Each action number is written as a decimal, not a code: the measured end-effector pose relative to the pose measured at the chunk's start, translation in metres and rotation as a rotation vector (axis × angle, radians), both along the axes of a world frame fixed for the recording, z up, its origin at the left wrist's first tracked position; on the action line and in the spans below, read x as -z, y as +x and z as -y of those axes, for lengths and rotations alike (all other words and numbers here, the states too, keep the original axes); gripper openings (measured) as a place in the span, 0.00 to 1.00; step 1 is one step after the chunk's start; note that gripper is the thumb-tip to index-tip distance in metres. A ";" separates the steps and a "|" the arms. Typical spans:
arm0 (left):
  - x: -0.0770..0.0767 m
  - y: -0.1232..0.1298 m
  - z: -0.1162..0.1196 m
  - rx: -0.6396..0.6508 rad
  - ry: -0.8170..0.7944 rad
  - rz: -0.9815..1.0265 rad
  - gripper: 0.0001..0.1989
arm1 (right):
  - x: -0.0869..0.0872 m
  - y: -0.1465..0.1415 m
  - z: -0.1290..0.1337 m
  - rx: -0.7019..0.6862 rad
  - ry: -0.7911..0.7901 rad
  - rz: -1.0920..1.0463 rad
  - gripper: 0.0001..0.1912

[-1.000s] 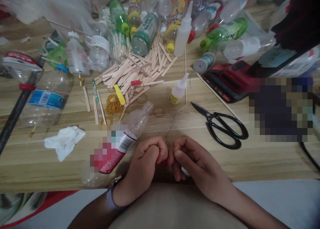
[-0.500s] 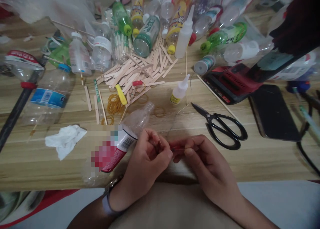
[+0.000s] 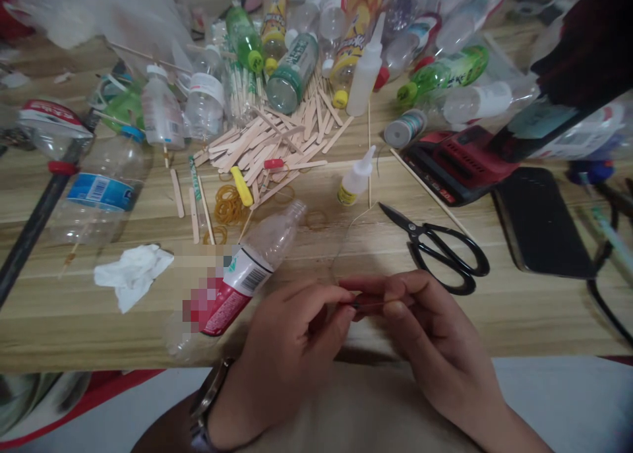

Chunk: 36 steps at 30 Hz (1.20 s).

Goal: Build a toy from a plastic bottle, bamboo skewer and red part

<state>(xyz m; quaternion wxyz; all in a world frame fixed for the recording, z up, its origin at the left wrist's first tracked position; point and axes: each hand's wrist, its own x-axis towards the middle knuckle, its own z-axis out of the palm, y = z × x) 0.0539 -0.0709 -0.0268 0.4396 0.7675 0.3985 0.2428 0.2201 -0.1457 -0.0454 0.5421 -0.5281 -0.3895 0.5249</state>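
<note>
Near the table's front edge, my left hand [image 3: 301,334] and my right hand [image 3: 435,347] are close together, both pinching. A thin strand [image 3: 373,303], thread or fine wire, stretches between their fingertips; a small dark bit shows at my left fingertips. Another stretch of thin strand [image 3: 341,239] curves over the table from my fingers towards the scissors. The black-handled scissors [image 3: 440,252] lie beyond my right hand, blades pointing away to the left. Left of my left hand, a clear plastic bottle [image 3: 277,232] with a red and white label lies on its side.
A small glue bottle [image 3: 353,182] stands mid-table before a heap of wooden craft sticks [image 3: 277,136]. Rubber bands [image 3: 230,204], a crumpled tissue [image 3: 133,275] and a sticked bottle [image 3: 99,192] are leftward. Rightward are a phone [image 3: 541,222] and a red-black tool base [image 3: 455,163].
Both hands have shifted slightly right. My left hand has turned, its index finger now extended to meet the thumb, and the fingertips of the two hands are a little farther apart.
</note>
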 end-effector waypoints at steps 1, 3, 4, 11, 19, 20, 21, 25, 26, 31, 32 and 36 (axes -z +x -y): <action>0.000 0.001 0.000 -0.007 -0.027 0.002 0.05 | 0.000 0.000 0.001 -0.003 0.002 0.007 0.05; 0.000 0.002 0.000 -0.037 -0.110 0.029 0.05 | 0.000 0.001 0.002 0.015 0.021 0.047 0.06; 0.001 0.003 0.000 -0.059 -0.162 0.050 0.05 | -0.001 0.001 0.002 0.032 0.045 0.086 0.05; 0.001 0.008 -0.001 -0.177 -0.460 0.159 0.05 | 0.002 0.005 0.002 0.073 0.168 0.341 0.06; -0.001 0.013 -0.002 -0.135 -0.738 0.254 0.05 | 0.000 -0.004 -0.012 0.014 -0.095 0.117 0.06; -0.001 0.013 -0.002 -0.126 -0.756 0.246 0.05 | 0.000 -0.005 -0.014 0.026 -0.129 0.104 0.06; -0.002 0.013 -0.002 -0.112 -0.765 0.238 0.05 | 0.000 -0.005 -0.015 0.040 -0.150 0.096 0.06; -0.003 0.013 -0.003 -0.034 -0.740 0.192 0.05 | 0.003 -0.004 -0.016 0.071 -0.137 0.085 0.06; -0.003 0.013 -0.003 -0.017 -0.725 0.175 0.05 | 0.004 -0.003 -0.016 0.071 -0.132 0.087 0.06; -0.002 0.010 -0.004 0.031 -0.616 0.097 0.06 | 0.005 -0.001 -0.014 0.062 -0.101 0.206 0.05; -0.002 0.010 -0.003 0.034 -0.591 0.090 0.06 | 0.004 0.000 -0.013 0.057 -0.085 0.254 0.05; -0.002 0.008 -0.001 0.050 -0.498 0.070 0.06 | 0.004 0.005 -0.011 0.068 0.041 0.482 0.07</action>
